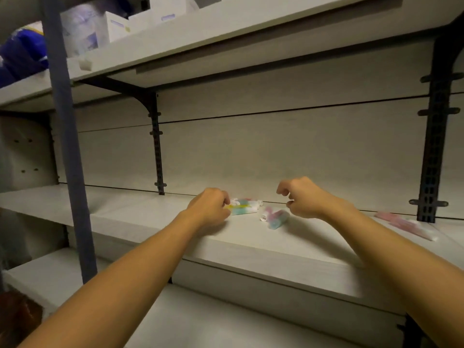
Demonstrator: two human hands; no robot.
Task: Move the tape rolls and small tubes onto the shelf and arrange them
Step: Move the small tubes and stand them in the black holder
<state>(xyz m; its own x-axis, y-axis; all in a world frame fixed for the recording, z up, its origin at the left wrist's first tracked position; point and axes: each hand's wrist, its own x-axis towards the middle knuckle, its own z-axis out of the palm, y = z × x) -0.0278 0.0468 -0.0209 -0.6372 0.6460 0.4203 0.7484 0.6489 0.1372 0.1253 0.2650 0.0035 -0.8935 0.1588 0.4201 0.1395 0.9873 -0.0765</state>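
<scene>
Two bare hands are seen reaching over a smooth, pale matte shelf (pixel 150 222), where small soft-looking plastic tubes lie blurred near the back wall. The left hand (pixel 208 205) is curled with its fingertips against a cluster of white-capped tubes (pixel 244 207) in yellow, teal and pink, their number unclear; the right hand (pixel 301 197), loosely curled and holding nothing, is raised just right of that cluster. Another pink-and-blue tube pair (pixel 275 217) lies below that hand, and flat pink packets (pixel 404 223) lie farther right.

Dim light falls on pale back panels (pixel 288 146) behind the hands; dark slotted uprights (pixel 432 146) stand on either side, white boxes (pixel 118 26) overhead.
</scene>
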